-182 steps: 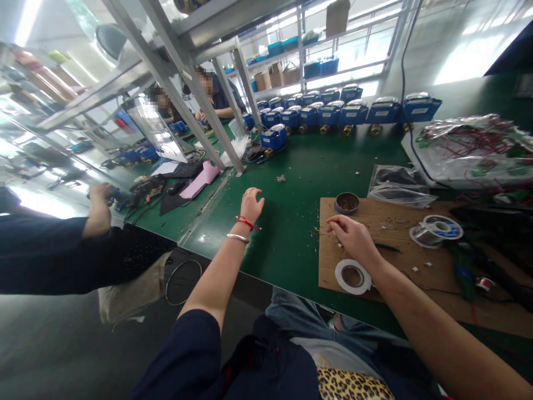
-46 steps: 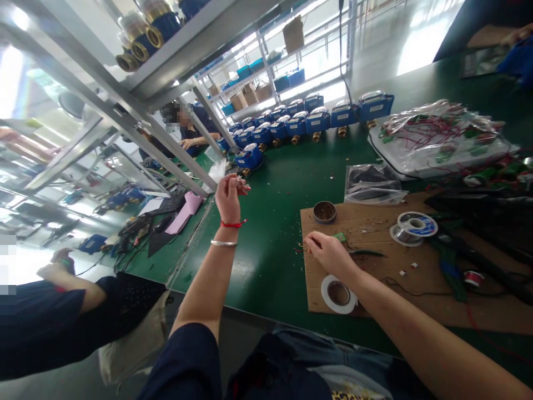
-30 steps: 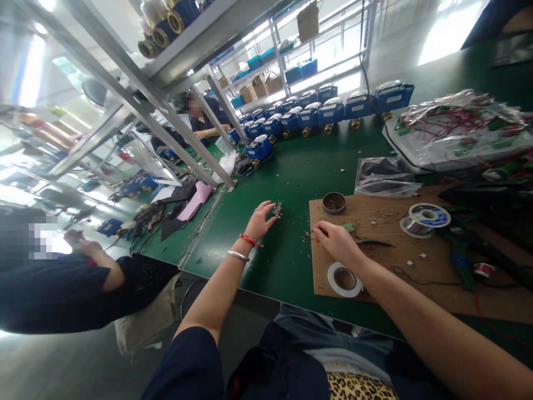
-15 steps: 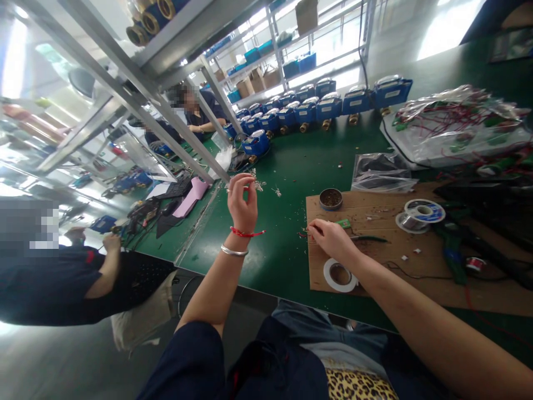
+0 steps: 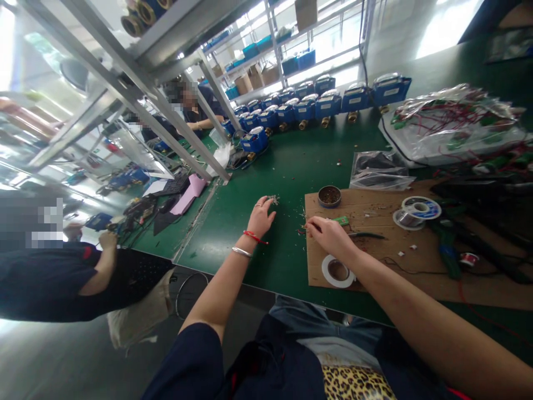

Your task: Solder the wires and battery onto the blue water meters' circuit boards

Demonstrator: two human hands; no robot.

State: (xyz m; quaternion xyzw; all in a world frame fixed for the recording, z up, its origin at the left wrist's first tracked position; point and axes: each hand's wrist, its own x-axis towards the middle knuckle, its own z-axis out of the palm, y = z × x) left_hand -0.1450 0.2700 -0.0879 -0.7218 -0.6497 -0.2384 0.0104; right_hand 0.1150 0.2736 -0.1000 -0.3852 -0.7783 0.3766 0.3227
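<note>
My left hand is down near the green table, fingers reaching toward a small clump of silvery bits at its fingertips; whether the fingers grip the clump I cannot make out. My right hand rests, fingers curled, at the left edge of a cardboard sheet, beside a small green piece and a dark slim tool. What the curled fingers hold is hidden. A white tape roll lies just under that wrist.
A round tin, a solder spool, plastic bags and a bag of wired parts sit to the right. Blue meters line the back. A slanted metal frame stands left, with other people seated beyond it.
My left hand, raised and pinching silvery bits half a second ago, has dropped back to the table beside the clump. My right hand stays at the cardboard edge.
</note>
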